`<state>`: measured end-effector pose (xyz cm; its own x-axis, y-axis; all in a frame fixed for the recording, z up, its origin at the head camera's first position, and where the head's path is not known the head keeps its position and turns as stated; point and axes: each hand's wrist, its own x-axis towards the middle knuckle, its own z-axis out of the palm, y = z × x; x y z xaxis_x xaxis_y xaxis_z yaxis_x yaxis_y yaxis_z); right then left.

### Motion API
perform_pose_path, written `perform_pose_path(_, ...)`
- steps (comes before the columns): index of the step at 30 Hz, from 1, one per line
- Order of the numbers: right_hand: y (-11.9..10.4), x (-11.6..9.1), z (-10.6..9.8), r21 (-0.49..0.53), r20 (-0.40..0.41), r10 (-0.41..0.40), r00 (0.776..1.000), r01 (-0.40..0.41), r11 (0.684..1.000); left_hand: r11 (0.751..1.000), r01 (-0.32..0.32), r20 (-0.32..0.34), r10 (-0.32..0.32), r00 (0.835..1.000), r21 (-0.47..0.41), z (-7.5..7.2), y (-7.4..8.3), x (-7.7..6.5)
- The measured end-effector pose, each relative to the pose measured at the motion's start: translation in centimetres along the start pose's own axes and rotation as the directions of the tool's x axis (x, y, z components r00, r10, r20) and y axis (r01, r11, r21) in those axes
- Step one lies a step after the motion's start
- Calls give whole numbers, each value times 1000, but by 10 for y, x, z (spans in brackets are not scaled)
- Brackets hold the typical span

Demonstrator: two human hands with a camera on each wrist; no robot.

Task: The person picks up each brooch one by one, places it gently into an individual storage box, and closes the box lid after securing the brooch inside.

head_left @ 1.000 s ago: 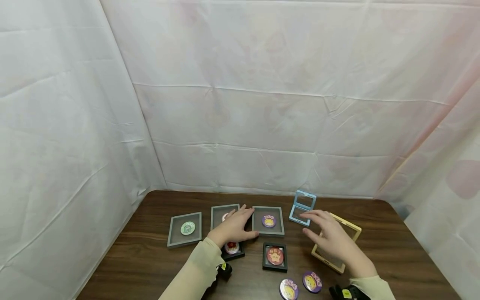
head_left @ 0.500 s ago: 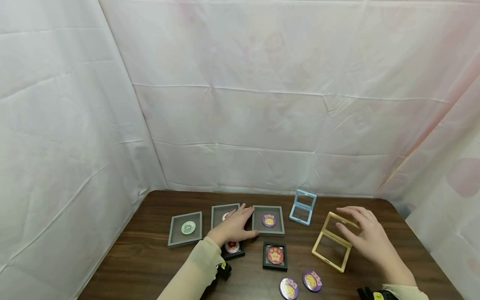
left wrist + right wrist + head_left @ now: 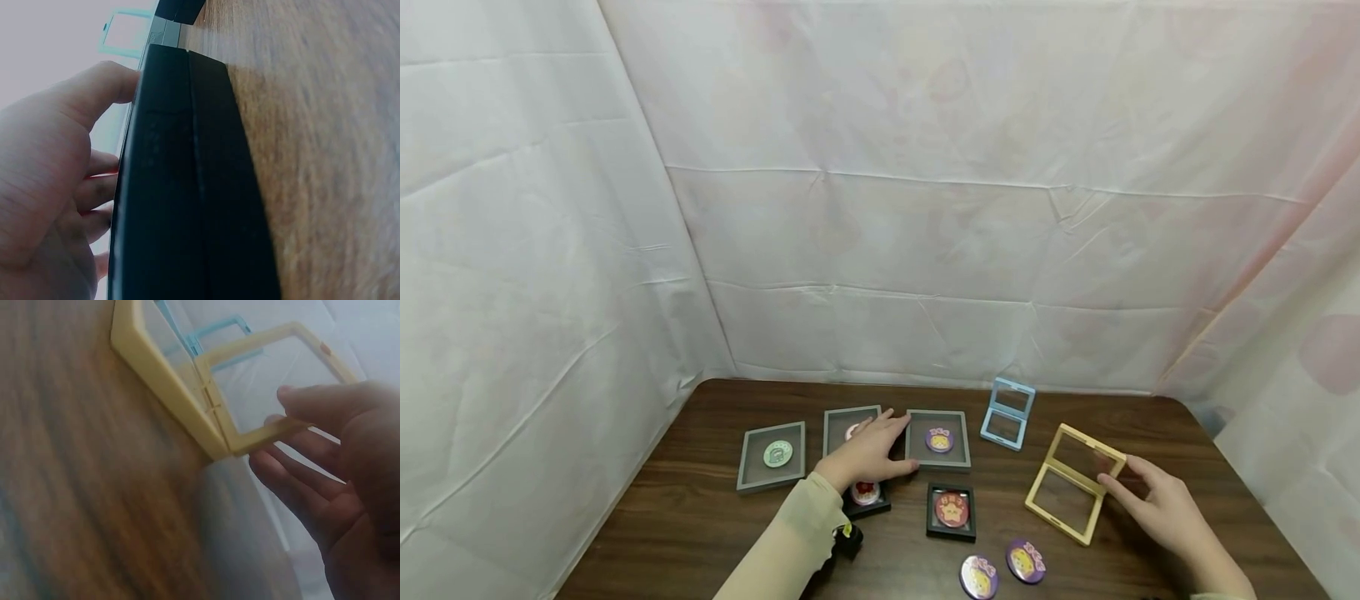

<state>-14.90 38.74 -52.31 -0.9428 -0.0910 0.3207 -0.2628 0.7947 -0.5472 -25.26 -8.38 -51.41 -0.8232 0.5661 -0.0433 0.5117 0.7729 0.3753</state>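
Note:
My right hand (image 3: 1165, 504) pinches the side edge of the raised lid of a yellow hinged display frame (image 3: 1060, 520), thumb on one face and fingers behind. In the right wrist view the yellow frame (image 3: 169, 384) stands unfolded, its clear window bare. My left hand (image 3: 867, 456) lies spread, fingers over a grey frame (image 3: 842, 419) and thumb pointing right. It partly covers that frame's round badge and a black frame (image 3: 880, 505) holding a red-and-white badge. Close up in the left wrist view is the black frame's side (image 3: 181, 175), with the thumb near its top edge.
A small blue hinged frame (image 3: 997, 426) stands unfolded at the back. Grey frames with a green badge (image 3: 778, 453) and a purple badge (image 3: 939, 440) flank my left hand. A black frame with a red badge (image 3: 952, 509) and two loose purple badges (image 3: 1026, 561) lie nearer.
My right hand has moved right from above the yellow frame, then round to its right side, and now grips the lid edge. The left hand has stayed in place.

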Motion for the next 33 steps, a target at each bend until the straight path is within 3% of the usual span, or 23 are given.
perform_pose_path(7,3,1,9,41,-70,-56,996,58,997,1000,-7,-7,7,1000,-2,-1,0,-1)
perform_pose_path(23,-26,11,43,46,-131,2,991,4,999,1000,3,-7,-3,1000,-2,2,1,-1)
perform_pose_path(33,-27,10,50,107,-38,86,996,-82,991,1000,-3,-10,3,1000,22,3,0,0)
